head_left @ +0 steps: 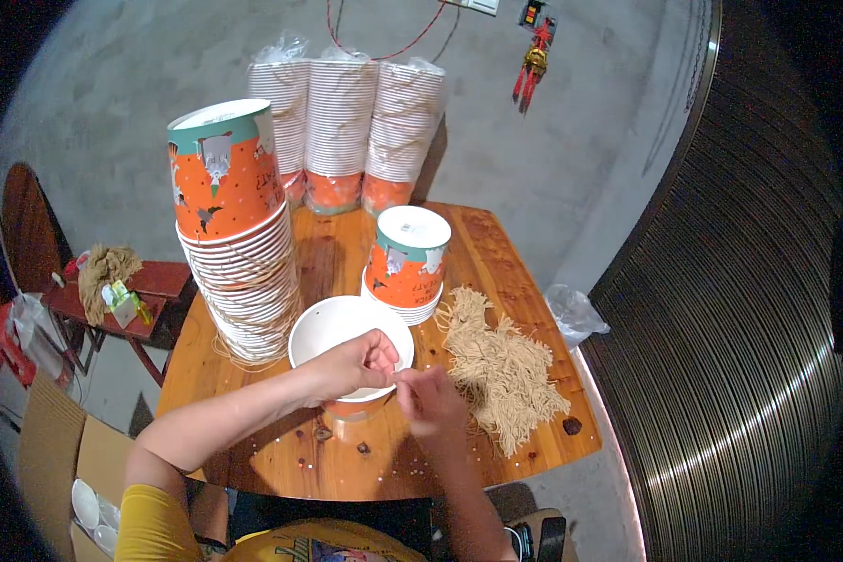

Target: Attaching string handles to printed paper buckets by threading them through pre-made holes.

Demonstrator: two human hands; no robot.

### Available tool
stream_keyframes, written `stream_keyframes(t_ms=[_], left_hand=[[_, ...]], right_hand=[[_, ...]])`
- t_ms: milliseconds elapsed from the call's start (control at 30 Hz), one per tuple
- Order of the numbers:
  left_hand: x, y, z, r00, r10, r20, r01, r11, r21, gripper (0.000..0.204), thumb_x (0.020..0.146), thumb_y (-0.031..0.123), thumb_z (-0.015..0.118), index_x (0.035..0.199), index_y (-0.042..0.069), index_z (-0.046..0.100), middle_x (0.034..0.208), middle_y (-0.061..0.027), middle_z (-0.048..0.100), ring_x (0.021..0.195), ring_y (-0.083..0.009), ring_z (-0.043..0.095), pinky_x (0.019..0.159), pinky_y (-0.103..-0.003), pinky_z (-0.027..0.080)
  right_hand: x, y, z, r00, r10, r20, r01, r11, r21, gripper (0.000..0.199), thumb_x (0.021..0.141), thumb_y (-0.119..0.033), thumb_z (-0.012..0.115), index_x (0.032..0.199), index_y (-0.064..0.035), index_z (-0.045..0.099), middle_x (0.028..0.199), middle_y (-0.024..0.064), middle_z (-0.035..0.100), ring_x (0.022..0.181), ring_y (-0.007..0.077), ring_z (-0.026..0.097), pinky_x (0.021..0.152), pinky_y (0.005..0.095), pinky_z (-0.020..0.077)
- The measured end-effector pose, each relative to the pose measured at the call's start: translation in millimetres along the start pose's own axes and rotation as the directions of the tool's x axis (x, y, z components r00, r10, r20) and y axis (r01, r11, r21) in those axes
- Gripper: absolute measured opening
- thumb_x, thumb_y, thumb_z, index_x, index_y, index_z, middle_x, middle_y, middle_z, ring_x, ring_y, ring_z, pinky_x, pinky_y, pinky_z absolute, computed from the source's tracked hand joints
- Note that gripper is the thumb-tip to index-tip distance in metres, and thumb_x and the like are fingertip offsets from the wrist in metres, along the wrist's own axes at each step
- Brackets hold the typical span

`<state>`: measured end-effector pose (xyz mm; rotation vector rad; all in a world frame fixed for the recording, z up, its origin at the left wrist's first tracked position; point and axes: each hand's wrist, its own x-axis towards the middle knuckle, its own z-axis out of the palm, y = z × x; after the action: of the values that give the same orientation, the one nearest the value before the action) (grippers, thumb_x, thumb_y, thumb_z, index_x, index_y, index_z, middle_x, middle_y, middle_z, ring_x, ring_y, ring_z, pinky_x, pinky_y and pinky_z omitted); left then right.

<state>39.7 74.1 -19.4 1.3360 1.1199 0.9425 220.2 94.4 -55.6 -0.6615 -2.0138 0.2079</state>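
Observation:
An orange paper bucket with a white inside [332,323] stands upright in front of me, its mouth facing up. My left hand [360,363] reaches across its mouth, fingers pinched together at the right side of the rim. Just outside that same rim is my right hand [431,398], somewhat blurred, with its thumb and finger closed close to the left fingertips. Whatever lies between the fingers is too small to make out. Beside my right hand spreads a pile of beige cords [505,370].
A tall stack of upside-down buckets [239,272] with cords hanging from them stands left; a shorter stack [410,258] is behind the bucket. Wrapped bucket stacks [342,122] line the back of the wooden table [281,459]. Left are a red bench [159,281] and cardboard box [103,459].

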Motion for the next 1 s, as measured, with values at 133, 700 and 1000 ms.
stream_keyframes(t_ms=[133, 700, 1000], left_hand=[[-4, 5, 4, 0.998, 0.033, 0.061, -0.038, 0.997, 0.068, 0.026, 0.085, 0.003, 0.061, 0.106, 0.003, 0.047, 0.085, 0.001, 0.05, 0.082, -0.0081, 0.049, 0.077, -0.022, 0.042], [-10, 3, 4, 0.993, 0.118, -0.027, -0.091, 0.877, 0.472, 0.016, 0.091, 0.016, 0.05, 0.097, 0.003, 0.057, 0.089, -0.0087, 0.06, 0.085, -0.0179, 0.057, 0.079, -0.03, 0.046], [-9, 6, 5, 0.998, 0.015, -0.064, 0.013, 0.91, 0.415, 0.018, 0.09, 0.016, 0.05, 0.096, 0.002, 0.058, 0.089, -0.0075, 0.06, 0.085, -0.0162, 0.056, 0.079, -0.029, 0.045]], right_hand=[[1, 1, 4, 0.999, 0.015, -0.04, -0.012, 0.997, 0.072, 0.021, 0.076, 0.003, 0.063, 0.092, -0.0097, 0.057, 0.075, 0.0072, 0.05, 0.058, 0.0205, 0.051, 0.05, 0.0331, 0.0403], [-18, 13, 18, 0.931, 0.362, 0.051, -0.342, 0.811, 0.476, 0.007, 0.085, -0.001, 0.056, 0.084, -0.0059, 0.052, 0.069, -0.005, 0.044, 0.06, 0.0028, 0.039, 0.053, 0.0191, 0.0329], [-21, 13, 9, 0.741, 0.599, 0.303, -0.63, 0.463, 0.624, 0.009, 0.086, -0.013, 0.06, 0.089, -0.007, 0.055, 0.075, -0.0004, 0.051, 0.067, 0.0124, 0.049, 0.062, 0.0274, 0.0412]])
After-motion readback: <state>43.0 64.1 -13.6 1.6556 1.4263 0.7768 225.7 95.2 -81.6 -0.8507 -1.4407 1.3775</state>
